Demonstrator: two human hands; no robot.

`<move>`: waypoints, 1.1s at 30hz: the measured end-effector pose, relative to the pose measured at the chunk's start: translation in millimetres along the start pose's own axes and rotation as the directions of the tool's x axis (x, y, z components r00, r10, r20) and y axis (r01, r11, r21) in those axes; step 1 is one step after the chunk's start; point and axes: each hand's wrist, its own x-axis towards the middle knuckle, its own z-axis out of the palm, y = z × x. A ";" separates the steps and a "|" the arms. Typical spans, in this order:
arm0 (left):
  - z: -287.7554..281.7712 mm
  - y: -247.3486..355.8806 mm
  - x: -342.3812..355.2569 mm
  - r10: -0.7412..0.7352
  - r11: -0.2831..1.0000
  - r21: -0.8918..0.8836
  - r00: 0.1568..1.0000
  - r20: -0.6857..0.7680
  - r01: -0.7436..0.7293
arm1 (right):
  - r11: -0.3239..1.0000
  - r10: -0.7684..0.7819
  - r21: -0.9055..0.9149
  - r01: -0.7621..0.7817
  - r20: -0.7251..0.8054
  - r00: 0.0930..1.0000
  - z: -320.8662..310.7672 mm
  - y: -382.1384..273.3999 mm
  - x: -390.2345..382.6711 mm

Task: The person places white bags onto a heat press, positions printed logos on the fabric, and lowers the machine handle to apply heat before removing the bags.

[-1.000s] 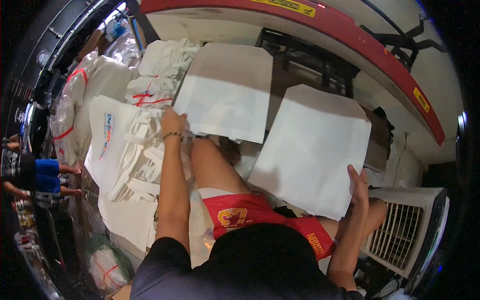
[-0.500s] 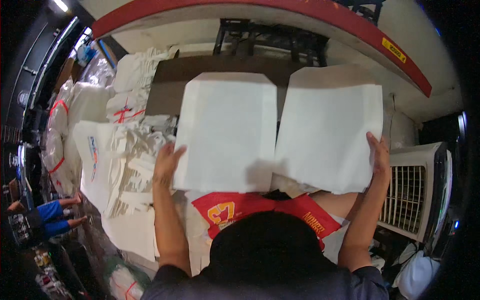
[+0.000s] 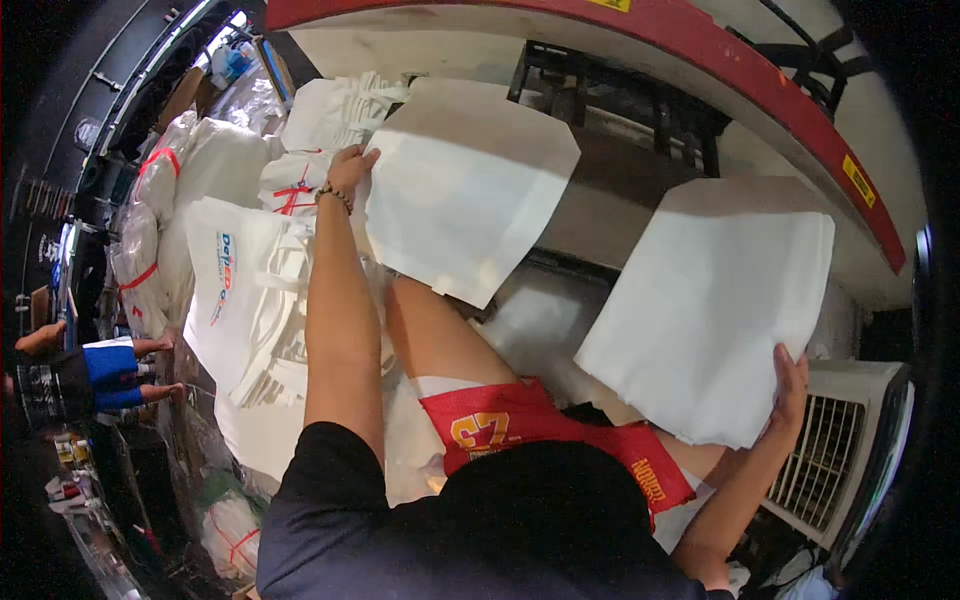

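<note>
Each hand has a flat white sheet with clipped far corners, apparently cloth or paper. My left hand [image 3: 347, 172], a beaded bracelet on its wrist, pinches the left edge of one white sheet [image 3: 460, 180]; this sheet is turned, its near corner pointing toward my lap. With fingers behind and thumb in front, my right hand [image 3: 790, 388] grips the lower right edge of the other white sheet [image 3: 720, 310], above my right knee. A wide gap separates the two sheets. Between them a dark brown board [image 3: 632, 190] shows.
White bags with strap handles [image 3: 275, 330] pile up at my left, beside bundles tied with red string [image 3: 295, 190]. Plastic-wrapped bundles [image 3: 145, 250] lie beyond. A red curved beam [image 3: 700, 35] crosses the far side. A grilled appliance [image 3: 825, 450] stands at right; another person [image 3: 110, 375] is far left.
The sheets have moved apart. My left hand has carried its sheet farther away and turned it; my right hand has brought its sheet rightward and nearer. The view has shifted too.
</note>
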 end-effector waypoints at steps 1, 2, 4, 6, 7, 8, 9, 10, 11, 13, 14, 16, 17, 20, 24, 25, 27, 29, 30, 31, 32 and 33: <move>-6.2 -4.7 5.6 -0.008 0.998 -0.060 0.999 -0.031 0.006 | 0.999 -0.032 0.015 0.032 0.016 0.999 7.2 -3.2 1.9; -12.0 -10.8 9.0 -0.056 0.997 0.047 0.996 -0.071 0.059 | 1.000 0.002 0.003 -0.002 0.002 1.000 11.1 -6.2 -1.9; -17.9 -26.2 14.2 -0.141 0.953 0.247 0.978 -0.157 0.177 | 0.999 0.029 0.029 -0.031 0.050 0.998 20.3 -11.8 -4.4; 4.0 -9.4 6.5 -0.092 0.970 0.199 0.970 -0.224 0.138 | 0.999 0.034 -0.011 -0.034 0.026 0.999 11.3 -13.4 -9.5; 8.7 4.6 4.0 -0.060 0.978 0.176 0.961 -0.269 0.110 | 0.999 0.021 -0.045 -0.020 0.016 1.000 5.0 -12.0 -8.2; -27.7 -15.0 20.9 -0.097 0.995 0.006 0.966 -0.241 0.102 | 0.998 0.008 -0.061 -0.005 0.043 0.999 7.2 -8.2 0.3; -55.8 -42.8 35.2 -0.004 0.969 0.239 0.965 -0.262 0.069 | 0.999 0.012 -0.043 -0.007 0.098 0.995 8.8 -3.3 8.1; -50.5 -45.1 42.8 0.081 0.892 0.451 0.969 -0.233 0.034 | 0.999 0.014 -0.034 -0.010 0.123 0.992 10.1 -2.3 10.0; -49.5 -46.3 47.7 0.158 0.768 0.640 0.969 -0.189 -0.001 | 1.000 0.015 -0.024 -0.012 0.150 0.989 12.3 -2.0 12.2; -21.2 -42.3 35.8 -0.040 0.829 0.521 0.950 -0.309 0.204 | 0.999 0.011 -0.052 -0.009 0.041 0.999 20.9 -10.0 -1.7; -2.2 -28.2 22.7 -0.020 0.796 0.566 0.944 -0.330 0.215 | 0.998 0.006 -0.063 -0.007 -0.013 1.000 25.2 -14.8 -8.1; -6.0 -10.8 11.9 -0.054 0.762 0.566 0.902 -0.428 0.314 | 1.000 -0.004 -0.025 0.004 0.029 1.000 23.0 -10.8 -4.2; -9.9 -4.4 10.0 -0.051 0.730 0.603 0.906 -0.421 0.322 | 1.000 -0.007 -0.010 0.007 0.049 0.999 19.6 -7.4 -1.7; -6.6 8.7 2.7 -0.041 0.665 0.680 0.924 -0.380 0.309 | 0.996 0.005 0.087 -0.016 0.123 0.992 5.5 2.6 7.0; 4.8 15.1 -3.9 0.065 0.643 0.730 0.934 -0.352 0.231 | 0.989 -0.030 0.147 0.009 0.142 0.989 4.5 0.4 6.7; 4.3 14.5 -5.5 0.104 0.629 0.746 0.929 -0.356 0.216 | 0.984 -0.005 0.175 -0.020 0.140 0.990 14.4 -7.3 0.6; 5.0 11.1 -6.6 0.101 0.625 0.749 0.929 -0.356 0.219 | 0.975 0.020 0.216 -0.054 0.156 0.988 29.6 -16.2 -8.5; 1.4 6.1 -2.7 0.115 0.640 0.743 0.932 -0.344 0.196 | 0.967 0.009 0.249 -0.057 0.190 0.982 37.8 -22.5 -14.2; -3.0 1.1 -1.5 0.128 0.653 0.737 0.934 -0.334 0.174 | 0.970 0.021 0.233 -0.067 0.192 0.981 37.9 -22.0 -13.8; -4.4 -4.0 1.3 0.137 0.668 0.729 0.938 -0.318 0.149 | 0.974 0.033 0.214 -0.074 0.188 0.982 36.7 -20.4 -13.4; -6.6 -3.5 2.9 0.121 0.669 0.731 0.949 -0.290 0.138 | 0.976 0.047 0.201 -0.084 0.185 0.982 35.6 -18.4 -13.1; -7.4 -3.3 3.8 0.145 0.669 0.735 0.950 -0.276 0.111 | 0.971 0.055 0.218 -0.096 0.186 0.981 35.7 -19.5 -14.8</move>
